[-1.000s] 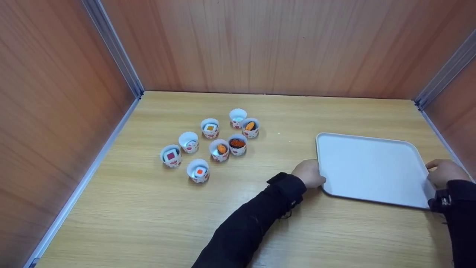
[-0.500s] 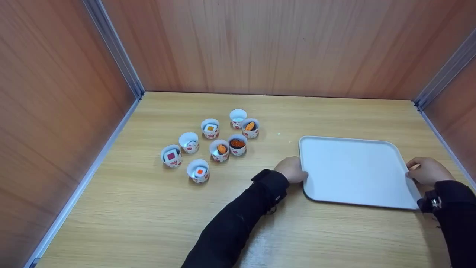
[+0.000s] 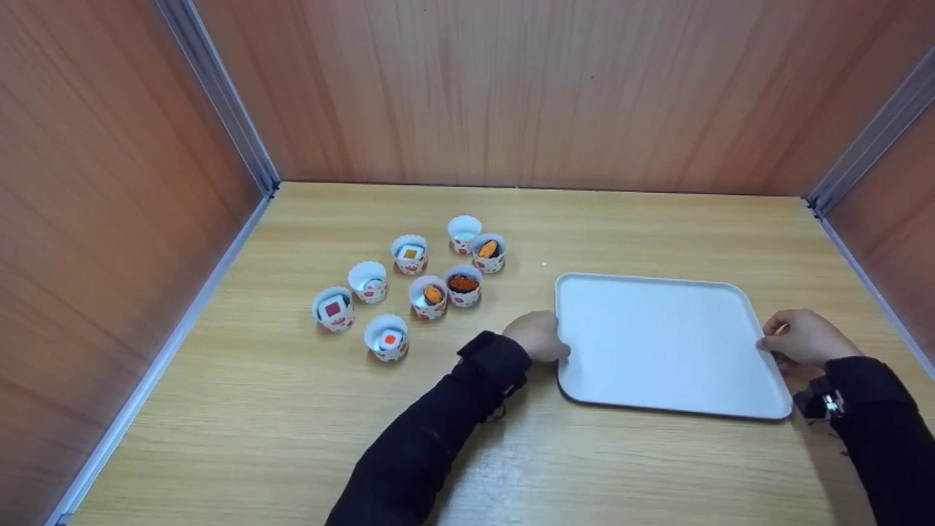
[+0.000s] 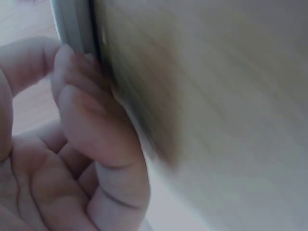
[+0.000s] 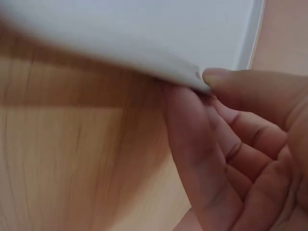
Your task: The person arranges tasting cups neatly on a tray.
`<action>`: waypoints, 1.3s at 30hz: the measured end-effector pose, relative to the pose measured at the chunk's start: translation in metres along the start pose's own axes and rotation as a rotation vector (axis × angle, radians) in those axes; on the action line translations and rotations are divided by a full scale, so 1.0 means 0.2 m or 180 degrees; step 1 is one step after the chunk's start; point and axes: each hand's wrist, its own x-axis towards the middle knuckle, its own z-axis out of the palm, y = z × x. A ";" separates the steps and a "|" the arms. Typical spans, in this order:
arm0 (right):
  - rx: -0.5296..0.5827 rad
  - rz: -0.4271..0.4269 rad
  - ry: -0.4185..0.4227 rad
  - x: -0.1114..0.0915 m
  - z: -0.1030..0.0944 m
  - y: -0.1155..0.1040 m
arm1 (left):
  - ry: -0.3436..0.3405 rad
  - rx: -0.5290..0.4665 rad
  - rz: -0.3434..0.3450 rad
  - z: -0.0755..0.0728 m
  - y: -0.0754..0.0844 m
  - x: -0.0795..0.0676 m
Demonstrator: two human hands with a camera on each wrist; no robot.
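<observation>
A white rectangular tray [image 3: 665, 347] with rounded corners and a low raised rim lies right of the middle in the head view. My left hand [image 3: 538, 337] grips its left rim, thumb over the edge. In the left wrist view the curled fingers [image 4: 96, 130] press at the tray's side and underside. At the opposite short side my right hand [image 3: 803, 338] pinches the right rim. The right wrist view shows the thumb [image 5: 250, 91] on top of the tray edge and the fingers [image 5: 192, 139] beneath it. Nothing lies on the tray.
Left of the tray, several small patterned paper cups [image 3: 389, 343] stand on the wooden table [image 3: 241, 409]. Most hold small sushi-like pieces, orange, red or white. Wood panels [image 3: 511, 95] wall the table at the back, left and right.
The tray has slid left and slightly toward me, both hands moving with it and keeping their grip on its short sides. The cups stay where they were.
</observation>
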 end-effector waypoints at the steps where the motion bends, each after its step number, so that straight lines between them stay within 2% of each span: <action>1: 0.0012 -0.0006 -0.0013 0.00 0.01 -0.01 | -0.0024 0.0008 -0.0015 -0.01 -0.02 -0.01; 6: 0.0089 -0.0050 -0.0083 0.01 0.07 -0.08 | -0.0072 0.0084 -0.0034 -0.04 -0.10 -0.06; 13: 0.0055 -0.0164 -0.0137 0.01 0.12 -0.17 | -0.0048 0.0218 0.0055 -0.08 -0.18 -0.11; 26: 0.0251 -0.0294 -0.0222 0.01 0.22 -0.27 | -0.0156 0.0054 -0.0054 -0.10 -0.33 -0.25; 39: 0.0263 -0.0412 -0.0254 -0.03 0.31 -0.36 | -0.0082 0.0008 -0.0012 -0.10 -0.44 -0.38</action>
